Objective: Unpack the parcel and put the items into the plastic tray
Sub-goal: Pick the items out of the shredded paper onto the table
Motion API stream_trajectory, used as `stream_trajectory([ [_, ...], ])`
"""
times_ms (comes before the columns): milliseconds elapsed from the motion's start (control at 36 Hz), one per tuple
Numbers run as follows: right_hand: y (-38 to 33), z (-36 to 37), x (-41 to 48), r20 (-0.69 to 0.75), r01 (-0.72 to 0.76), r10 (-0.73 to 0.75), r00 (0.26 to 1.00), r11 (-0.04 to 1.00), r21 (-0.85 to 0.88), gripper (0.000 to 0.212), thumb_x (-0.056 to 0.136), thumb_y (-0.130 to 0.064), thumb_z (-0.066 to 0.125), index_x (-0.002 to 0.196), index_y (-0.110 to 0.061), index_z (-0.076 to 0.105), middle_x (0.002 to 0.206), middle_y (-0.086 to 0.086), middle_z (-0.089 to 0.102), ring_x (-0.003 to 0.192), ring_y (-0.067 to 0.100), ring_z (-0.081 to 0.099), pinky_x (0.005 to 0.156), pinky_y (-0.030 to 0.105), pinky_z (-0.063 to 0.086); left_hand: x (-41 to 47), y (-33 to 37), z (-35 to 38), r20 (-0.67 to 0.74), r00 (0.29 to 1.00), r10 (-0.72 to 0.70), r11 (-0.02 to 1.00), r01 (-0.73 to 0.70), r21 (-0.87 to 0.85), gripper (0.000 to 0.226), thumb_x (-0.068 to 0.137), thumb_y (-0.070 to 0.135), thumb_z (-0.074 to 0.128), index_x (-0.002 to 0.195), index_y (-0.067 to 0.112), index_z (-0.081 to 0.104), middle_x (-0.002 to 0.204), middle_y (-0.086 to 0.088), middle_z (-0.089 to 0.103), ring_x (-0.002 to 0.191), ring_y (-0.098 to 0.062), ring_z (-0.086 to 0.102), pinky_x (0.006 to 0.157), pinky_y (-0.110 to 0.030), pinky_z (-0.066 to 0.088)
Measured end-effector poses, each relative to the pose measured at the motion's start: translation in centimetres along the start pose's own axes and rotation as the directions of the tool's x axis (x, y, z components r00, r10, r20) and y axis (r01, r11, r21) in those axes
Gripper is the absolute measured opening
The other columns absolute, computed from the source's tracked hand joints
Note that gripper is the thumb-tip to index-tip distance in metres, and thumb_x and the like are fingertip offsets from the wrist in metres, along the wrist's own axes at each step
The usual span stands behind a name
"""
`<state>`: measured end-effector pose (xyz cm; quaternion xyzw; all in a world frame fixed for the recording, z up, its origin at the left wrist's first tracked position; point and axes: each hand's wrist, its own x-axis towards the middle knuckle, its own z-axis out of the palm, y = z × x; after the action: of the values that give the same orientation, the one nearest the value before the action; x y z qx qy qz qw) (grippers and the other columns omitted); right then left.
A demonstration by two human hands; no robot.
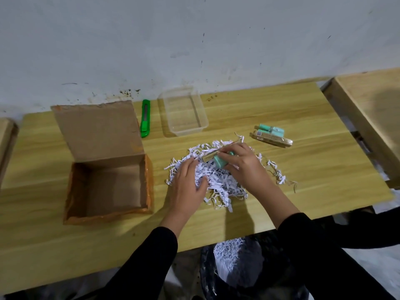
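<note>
Black sleeves come over the near edge of the bench (65,245). The left hand (187,187) lies spread and flat on the shredded paper (218,182) in the middle of the bench. The right hand (240,163) closes its fingers on a mint-green item (219,161), together with a gold packet (211,156) whose long axis runs toward the far right. The plastic tray (184,126) stands empty beyond them, slightly to the left, near the far edge, so I judge the right hand must carry forward. Two more items (271,136) lie toward the right edge. The open cardboard box (108,185) sits on the left, with a green cutter (145,119) behind it.
</note>
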<state>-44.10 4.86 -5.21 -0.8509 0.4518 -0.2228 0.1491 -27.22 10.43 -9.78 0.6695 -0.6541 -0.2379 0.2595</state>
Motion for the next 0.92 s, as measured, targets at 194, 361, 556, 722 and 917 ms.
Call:
stream_trajectory([
  [194, 0.1, 1.0, -0.6, 0.059, -0.079, 0.075, 0.995, 0.994, 0.071, 0.038, 0.062, 0.002, 0.078, 0.099, -0.001, 0.070, 0.096, 0.017, 0.069, 0.090, 0.039, 0.061, 0.082, 0.035, 0.044, 1.1, 0.4, -0.2, -0.058, 0.995, 0.086, 0.984, -0.094, -0.149, 0.042, 0.091, 0.020, 0.053, 0.132, 0.012, 0.047, 0.137, -0.003, 0.045, 0.128, -0.014, 0.038, 0.104, -0.022, 0.027],
  [361, 0.2, 1.2, -1.0, 0.031, -0.150, 0.146, 0.989, 0.974, 0.171, 0.041, 0.065, -0.003, 0.078, 0.105, -0.003, 0.068, 0.100, 0.015, 0.068, 0.092, 0.035, 0.059, 0.080, 0.045, 0.052, 2.1, 0.2, -0.3, 0.057, 0.985, 0.165, 0.969, -0.151, -0.194, 0.041, 0.090, 0.013, 0.055, 0.130, 0.020, 0.051, 0.132, -0.001, 0.049, 0.124, -0.013, 0.041, 0.103, -0.023, 0.031],
  [556, 0.3, 1.1, -0.9, 0.063, -0.250, 0.242, 0.968, 0.940, 0.233, 0.044, 0.067, -0.008, 0.078, 0.109, -0.007, 0.067, 0.106, 0.011, 0.066, 0.100, 0.028, 0.056, 0.090, 0.043, 0.049, 2.7, 0.1, -0.3, 0.094, 0.983, 0.158, 0.968, -0.135, -0.211, 0.039, 0.090, 0.017, 0.056, 0.129, 0.019, 0.051, 0.127, 0.000, 0.053, 0.118, -0.012, 0.046, 0.096, -0.019, 0.033],
  [722, 0.4, 1.2, -0.8, 0.067, -0.257, 0.248, 0.966, 0.940, 0.223, 0.044, 0.065, -0.008, 0.079, 0.108, -0.006, 0.067, 0.105, 0.012, 0.067, 0.100, 0.030, 0.056, 0.090, 0.041, 0.048, 3.1, 0.2, -0.1, 0.042, 0.983, 0.179, 0.964, -0.167, -0.207, 0.033, 0.090, 0.013, 0.056, 0.123, 0.013, 0.057, 0.119, -0.004, 0.059, 0.110, -0.016, 0.053, 0.093, -0.026, 0.043],
  [917, 0.4, 1.2, -0.7, 0.070, -0.246, 0.236, 0.969, 0.946, 0.212, 0.044, 0.065, -0.006, 0.079, 0.107, -0.005, 0.068, 0.105, 0.014, 0.067, 0.100, 0.032, 0.056, 0.089, 0.040, 0.047, 3.2, 0.6, -0.1, -0.024, 0.980, 0.199, 0.971, -0.200, -0.130, 0.029, 0.087, 0.010, 0.057, 0.116, 0.007, 0.062, 0.110, -0.008, 0.065, 0.099, -0.021, 0.060, 0.086, -0.035, 0.049],
])
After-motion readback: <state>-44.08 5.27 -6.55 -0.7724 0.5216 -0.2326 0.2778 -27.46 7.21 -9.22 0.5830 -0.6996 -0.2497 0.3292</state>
